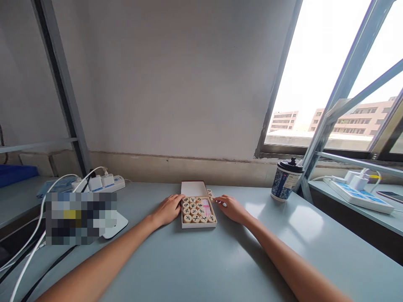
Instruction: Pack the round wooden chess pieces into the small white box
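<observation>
A small white box (199, 225) stands open on the desk, its lid (192, 188) tipped back on the far side. Inside lie rows of round, pale Chinese chess pieces (195, 212) marked with dark characters. A pinkish-red patterned patch (206, 206) shows in the right part, where no pieces cover it. My left hand (169, 209) grips the box's left edge near the hinge, fingers curled against it. At the far right corner, my right hand (231, 207) pinches a Chinese chess piece (212, 199). Another piece (209, 191) sits just beyond it, beside the lid.
A patterned paper cup (281, 184) with a black lid stands at the back right by a metal frame post. Chargers fill a power strip (115, 183) at the back left. White cables and a pixelated area lie left. Another power strip (359, 195) is far right.
</observation>
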A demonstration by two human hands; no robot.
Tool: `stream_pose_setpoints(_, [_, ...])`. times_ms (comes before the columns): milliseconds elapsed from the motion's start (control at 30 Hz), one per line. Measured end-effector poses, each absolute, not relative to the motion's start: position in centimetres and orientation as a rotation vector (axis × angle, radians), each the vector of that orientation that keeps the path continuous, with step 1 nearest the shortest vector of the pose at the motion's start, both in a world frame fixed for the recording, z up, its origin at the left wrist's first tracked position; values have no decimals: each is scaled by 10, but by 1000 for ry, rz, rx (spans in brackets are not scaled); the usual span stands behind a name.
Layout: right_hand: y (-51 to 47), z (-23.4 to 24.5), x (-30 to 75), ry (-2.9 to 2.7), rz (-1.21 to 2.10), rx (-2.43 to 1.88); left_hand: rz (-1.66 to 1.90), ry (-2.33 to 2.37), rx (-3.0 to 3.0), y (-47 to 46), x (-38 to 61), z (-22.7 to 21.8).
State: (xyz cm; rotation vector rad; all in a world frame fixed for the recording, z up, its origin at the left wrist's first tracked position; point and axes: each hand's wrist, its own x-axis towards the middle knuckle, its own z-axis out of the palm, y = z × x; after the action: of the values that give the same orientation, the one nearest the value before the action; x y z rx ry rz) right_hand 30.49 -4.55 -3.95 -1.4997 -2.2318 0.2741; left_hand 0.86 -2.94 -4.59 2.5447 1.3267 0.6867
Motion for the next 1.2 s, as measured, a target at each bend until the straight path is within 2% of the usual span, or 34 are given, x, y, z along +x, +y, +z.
stream_pose_setpoints(667, [-48, -41, 302, -2261, 271, -1442, 708, 1313, 2563, -29, 8, -46])
stream_pose_setpoints(1200, [-74, -19, 280, -2370, 372, -1201, 718, 1308, 2572, -28, 8, -48])
